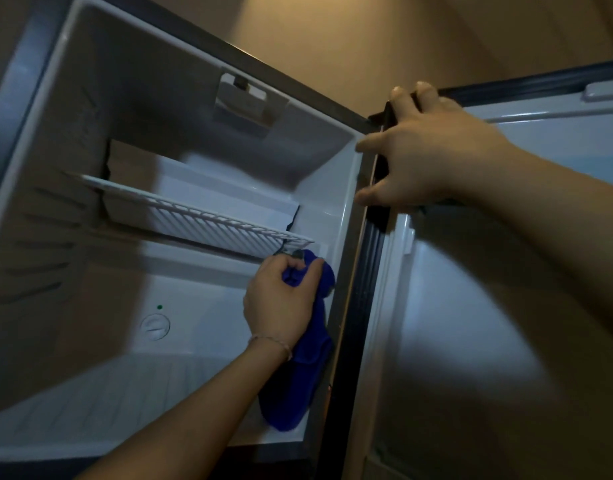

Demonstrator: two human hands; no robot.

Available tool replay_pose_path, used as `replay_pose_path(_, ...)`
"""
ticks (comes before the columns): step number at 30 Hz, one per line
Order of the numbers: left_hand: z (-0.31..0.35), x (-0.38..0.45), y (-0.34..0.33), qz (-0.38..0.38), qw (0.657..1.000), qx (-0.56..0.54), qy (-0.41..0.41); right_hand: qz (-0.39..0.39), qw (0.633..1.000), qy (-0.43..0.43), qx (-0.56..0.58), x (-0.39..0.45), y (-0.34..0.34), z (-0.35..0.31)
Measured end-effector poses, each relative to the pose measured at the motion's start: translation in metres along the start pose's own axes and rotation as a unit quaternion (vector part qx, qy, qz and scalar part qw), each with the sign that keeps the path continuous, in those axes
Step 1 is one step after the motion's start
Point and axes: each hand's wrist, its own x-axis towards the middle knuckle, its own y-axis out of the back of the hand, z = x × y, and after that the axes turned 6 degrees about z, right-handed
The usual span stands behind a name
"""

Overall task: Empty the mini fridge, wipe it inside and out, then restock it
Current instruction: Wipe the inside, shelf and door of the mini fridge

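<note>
Nearest the camera, the left forearm is reaching up and in from below, a thin bracelet [270,342] sitting at its wrist. The left hand [281,299] is gripping a blue cloth [298,382], fingers curled round the bunched top, so this grip is closed on the cloth. The cloth's long axis is running roughly vertical, its loose tail hanging down alongside the right inner wall of the mini fridge [333,202], near the front edge.

That wall is the landmark. The left hand is lying just left of it, directly under the right end of the wire shelf [201,216], and it is the hand nearer to the wiping surface. The surface left to wipe seems to lie up, behind the shelf end, and down to the fridge floor; the coming stroke is turning on that up-down line along the wall.

Right of the wall, the right hand [426,150] is clasping the top hinge corner, fingertips curled over the edge, thumb and one finger spread toward the inside. Whether it is grasping the cabinet or the open door [471,306] is hard to tell through the blur.

Farthest in, left of the wall, a thermostat dial [155,326] is sitting on the back panel.
</note>
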Motion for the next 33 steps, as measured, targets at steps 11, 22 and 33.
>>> replay_pose_path(11, -0.016, 0.005, -0.003, 0.012, 0.997, 0.066, 0.027, 0.068, 0.987, 0.112, -0.099, -0.066, -0.031, -0.04)
replay_pose_path(22, -0.008, -0.019, 0.005, 0.013, 0.998, 0.04, -0.04, 0.429, 0.875, 0.181, 0.134, -0.063, -0.085, -0.04)
replay_pose_path(33, -0.043, 0.024, -0.01, 0.003, 0.995, 0.065, 0.077, 0.38, 0.888, 0.237, 0.103, -0.066, -0.089, -0.039)
